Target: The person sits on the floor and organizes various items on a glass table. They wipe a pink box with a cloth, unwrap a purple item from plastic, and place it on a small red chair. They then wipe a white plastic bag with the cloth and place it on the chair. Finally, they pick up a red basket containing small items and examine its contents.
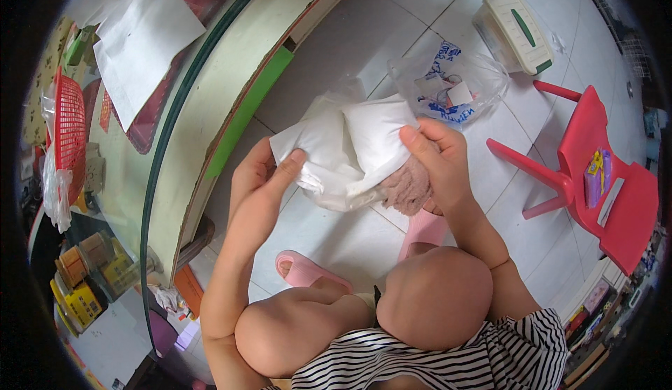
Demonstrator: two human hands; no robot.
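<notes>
A soft white bag or sheet (375,130), its exact kind not clear, is stretched between both hands above the floor. My left hand (265,180) grips its left edge between thumb and fingers. Its right edge is pinched by my right hand (438,156). A fluffy pinkish-brown cloth (409,186) hangs under the white material beside my right palm. Behind, on the tiles, lies a clear plastic bag (485,83) with blue print and small items inside.
A glass-topped counter (210,80) curves along the left, bearing white sheets (142,43) and a red plastic basket (70,127). At right are a red child's chair (583,148) holding a purple packet (598,180), and a lidded plastic box (512,30). Pink slippers (312,270) are below.
</notes>
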